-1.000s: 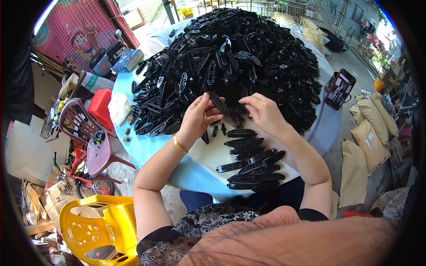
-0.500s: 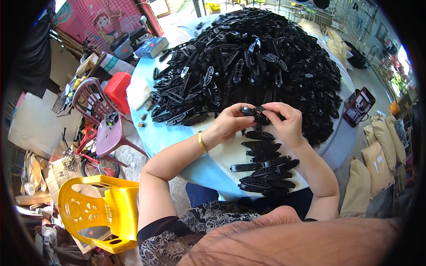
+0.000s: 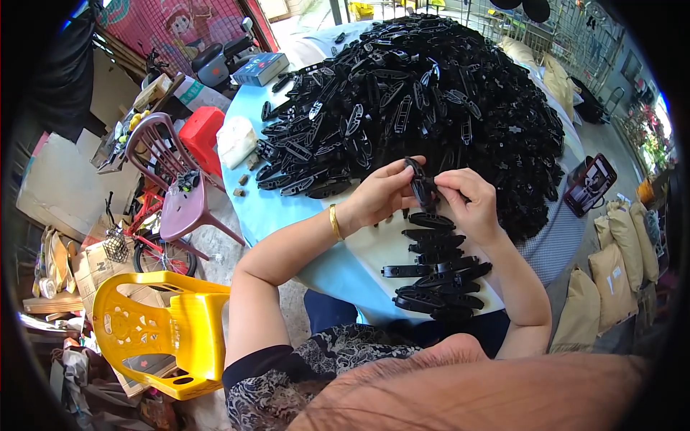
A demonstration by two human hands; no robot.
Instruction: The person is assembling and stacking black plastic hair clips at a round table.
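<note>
Black plastic part [image 3: 421,185] was held above the table [image 3: 287,215] near picture centre, long axis running roughly 11 to 5 o'clock, upper end toward the big heap of black parts [image 3: 431,93] at 12; it looked narrow, elongated, glossy, detail too small to tell. Left hand [image 3: 381,197] pinched it from 9 o'clock and right hand [image 3: 471,205] from 3, fingers of both closed narrow on it. Sorted row of the same parts [image 3: 435,269] lay at 6 o'clock just below the hands.
</note>
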